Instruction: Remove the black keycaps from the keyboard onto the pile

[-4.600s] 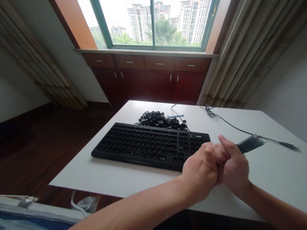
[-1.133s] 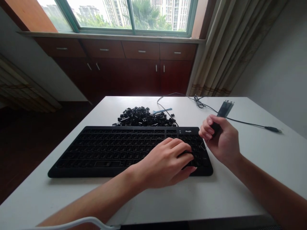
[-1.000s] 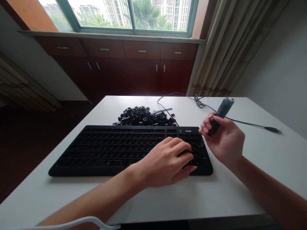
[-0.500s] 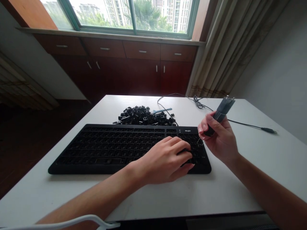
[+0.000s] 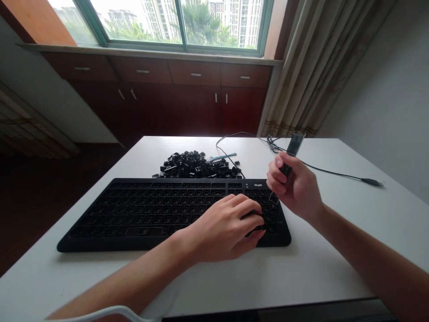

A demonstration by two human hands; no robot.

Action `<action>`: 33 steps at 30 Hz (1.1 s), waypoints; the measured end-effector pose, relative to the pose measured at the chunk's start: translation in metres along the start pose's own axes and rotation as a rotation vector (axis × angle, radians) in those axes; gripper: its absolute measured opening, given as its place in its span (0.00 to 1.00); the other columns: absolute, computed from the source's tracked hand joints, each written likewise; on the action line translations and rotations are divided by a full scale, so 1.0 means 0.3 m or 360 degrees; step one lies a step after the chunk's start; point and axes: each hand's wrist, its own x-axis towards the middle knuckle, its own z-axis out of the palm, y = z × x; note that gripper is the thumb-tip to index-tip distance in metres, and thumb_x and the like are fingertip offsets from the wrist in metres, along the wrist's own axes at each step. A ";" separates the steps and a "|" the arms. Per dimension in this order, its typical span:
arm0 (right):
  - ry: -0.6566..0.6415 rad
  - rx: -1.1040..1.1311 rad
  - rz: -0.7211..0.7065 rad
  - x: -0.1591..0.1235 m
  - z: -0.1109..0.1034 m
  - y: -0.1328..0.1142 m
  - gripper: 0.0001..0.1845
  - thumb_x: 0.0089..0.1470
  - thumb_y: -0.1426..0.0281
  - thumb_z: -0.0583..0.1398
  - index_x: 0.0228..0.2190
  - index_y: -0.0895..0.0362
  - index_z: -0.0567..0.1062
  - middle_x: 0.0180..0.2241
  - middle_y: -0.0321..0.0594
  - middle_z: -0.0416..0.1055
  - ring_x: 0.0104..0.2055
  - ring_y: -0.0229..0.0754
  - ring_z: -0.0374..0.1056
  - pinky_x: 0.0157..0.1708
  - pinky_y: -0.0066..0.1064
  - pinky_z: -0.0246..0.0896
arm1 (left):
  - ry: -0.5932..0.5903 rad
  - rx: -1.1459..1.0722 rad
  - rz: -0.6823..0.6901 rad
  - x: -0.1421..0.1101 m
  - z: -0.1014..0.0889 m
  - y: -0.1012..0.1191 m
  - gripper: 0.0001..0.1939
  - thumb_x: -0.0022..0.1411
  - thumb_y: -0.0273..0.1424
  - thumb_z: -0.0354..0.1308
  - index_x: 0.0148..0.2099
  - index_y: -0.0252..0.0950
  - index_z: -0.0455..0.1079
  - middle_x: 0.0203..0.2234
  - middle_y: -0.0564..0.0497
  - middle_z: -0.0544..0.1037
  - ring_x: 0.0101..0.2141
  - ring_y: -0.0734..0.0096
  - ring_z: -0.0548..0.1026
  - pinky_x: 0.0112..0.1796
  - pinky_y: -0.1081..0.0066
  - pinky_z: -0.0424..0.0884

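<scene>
A black keyboard lies across the white table, its key positions bare sockets without caps. My left hand rests over the keyboard's right part, fingers bent and apart, their tips down among the sockets. In my right hand is a keycap puller with a brush end; the fingers wrap its dark handle. Bristles point up and away, while thin wire loops stick out below the fist, just over the keyboard's number pad. Behind the keyboard sits a heap of loose black keycaps.
A thin blue tool lies beside the heap. The keyboard's cable runs behind it to a tied bundle and ends in a plug on the right. A pale curved bar crosses the lower left.
My right hand has tilted, bringing the brush end lower and leftward and the wire loops above the number pad. My left hand stays on the keyboard. The whole view has shifted slightly.
</scene>
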 end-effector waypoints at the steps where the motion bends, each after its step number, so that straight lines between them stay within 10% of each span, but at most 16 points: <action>1: 0.0005 -0.0040 0.0014 -0.014 0.000 0.011 0.15 0.61 0.63 0.59 0.25 0.55 0.64 0.18 0.28 0.56 0.16 0.30 0.53 0.17 0.25 0.45 | 0.0008 -0.0004 0.0004 0.000 0.001 0.000 0.12 0.72 0.33 0.53 0.47 0.35 0.76 0.46 0.46 0.77 0.44 0.65 0.74 0.47 0.64 0.72; 8: 0.0114 -0.0241 -0.0049 -0.055 -0.007 0.023 0.09 0.59 0.66 0.60 0.30 0.53 0.65 0.24 0.29 0.62 0.19 0.35 0.62 0.15 0.26 0.47 | 0.0018 -0.0034 0.0012 0.000 0.004 -0.004 0.11 0.71 0.32 0.54 0.46 0.34 0.76 0.46 0.47 0.77 0.43 0.65 0.74 0.45 0.64 0.73; 16: -0.0001 0.0002 0.0259 -0.053 -0.016 0.010 0.23 0.58 0.62 0.59 0.17 0.55 0.57 0.13 0.29 0.49 0.13 0.32 0.48 0.13 0.27 0.42 | 0.0013 -0.0036 0.0029 0.000 0.004 -0.007 0.11 0.71 0.31 0.54 0.46 0.33 0.76 0.46 0.46 0.77 0.43 0.65 0.74 0.46 0.64 0.73; 27: 0.0247 -0.0271 -0.0368 -0.056 -0.009 0.035 0.13 0.59 0.59 0.64 0.31 0.55 0.73 0.24 0.32 0.66 0.22 0.35 0.66 0.17 0.25 0.59 | 0.0040 -0.0039 0.0041 -0.004 0.002 -0.007 0.13 0.71 0.32 0.54 0.51 0.34 0.76 0.51 0.43 0.74 0.46 0.63 0.73 0.47 0.62 0.74; 33: 0.0192 -0.0146 -0.0040 -0.039 -0.020 0.042 0.17 0.61 0.63 0.62 0.25 0.55 0.64 0.18 0.28 0.58 0.15 0.30 0.54 0.13 0.22 0.48 | 0.0028 -0.0036 0.0043 -0.002 0.003 -0.009 0.14 0.71 0.32 0.53 0.52 0.34 0.76 0.52 0.43 0.73 0.46 0.63 0.72 0.48 0.62 0.74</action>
